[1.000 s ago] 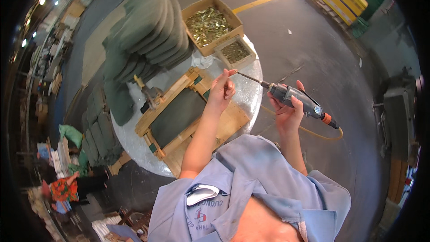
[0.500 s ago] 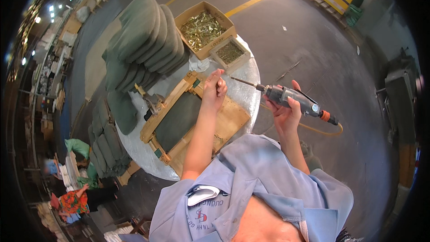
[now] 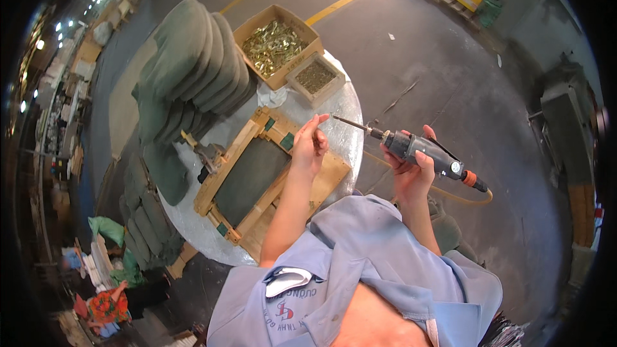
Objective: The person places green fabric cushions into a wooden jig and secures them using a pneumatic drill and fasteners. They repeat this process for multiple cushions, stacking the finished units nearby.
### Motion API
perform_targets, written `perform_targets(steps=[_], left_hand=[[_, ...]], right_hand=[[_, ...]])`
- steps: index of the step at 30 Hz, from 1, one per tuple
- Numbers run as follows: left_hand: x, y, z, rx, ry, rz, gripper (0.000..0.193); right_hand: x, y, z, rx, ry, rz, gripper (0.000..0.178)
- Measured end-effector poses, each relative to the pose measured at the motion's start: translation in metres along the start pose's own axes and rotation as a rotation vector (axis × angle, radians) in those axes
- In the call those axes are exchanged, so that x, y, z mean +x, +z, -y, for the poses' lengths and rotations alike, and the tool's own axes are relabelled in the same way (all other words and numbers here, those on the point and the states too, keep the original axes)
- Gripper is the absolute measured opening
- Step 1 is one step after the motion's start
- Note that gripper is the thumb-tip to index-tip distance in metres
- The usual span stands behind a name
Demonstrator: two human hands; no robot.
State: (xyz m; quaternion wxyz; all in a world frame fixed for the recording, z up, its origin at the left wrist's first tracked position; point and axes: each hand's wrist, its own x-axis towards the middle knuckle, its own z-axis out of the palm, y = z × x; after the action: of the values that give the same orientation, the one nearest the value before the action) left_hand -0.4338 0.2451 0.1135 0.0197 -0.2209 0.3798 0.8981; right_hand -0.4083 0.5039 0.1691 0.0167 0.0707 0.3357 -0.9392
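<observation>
My right hand is wrapped round a black pneumatic screwdriver, whose long bit points left. Close to the bit's tip is my left hand, its fingers pinched together; whatever they hold is too small to make out. Below that hand lies a wooden frame jig on the round table, with a dark green padded panel inside it. A clamp sits on the jig's left side.
Curved green cushions are stacked on the left of the wrapped table. A cardboard box of brass-coloured hardware and a smaller tray of screws stand at the back. An air hose trails from the screwdriver. Another person is far left.
The bit's tip and my left fingertips have come nearly together. The screwdriver sits slightly lower, and the whole view has shifted a little, with the table further left.
</observation>
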Motion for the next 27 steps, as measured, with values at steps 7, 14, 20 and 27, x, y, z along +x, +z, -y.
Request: perform_targets(steps=[7, 14, 20, 27], left_hand=[[-0.072, 0.005, -0.017, 0.021, 0.336, -0.195, 0.028], [-0.089, -0.026, -0.028, -0.048, 0.468, -0.299, 0.021], [-0.115, -0.044, -0.043, 0.799, 0.761, -0.319, 0.009], [-0.129, -0.040, -0.050, 1.067, 0.883, -0.256, 0.012]], right_hand=[[-0.002, 0.030, -0.026, -0.079, 0.156, 0.187, 0.084], [-0.015, 0.043, -0.041, -0.077, 0.251, 0.193, 0.084], [-0.015, 0.037, -0.034, -0.052, 0.275, 0.204, 0.084], [-0.019, 0.039, -0.029, -0.083, 0.261, 0.213, 0.082]])
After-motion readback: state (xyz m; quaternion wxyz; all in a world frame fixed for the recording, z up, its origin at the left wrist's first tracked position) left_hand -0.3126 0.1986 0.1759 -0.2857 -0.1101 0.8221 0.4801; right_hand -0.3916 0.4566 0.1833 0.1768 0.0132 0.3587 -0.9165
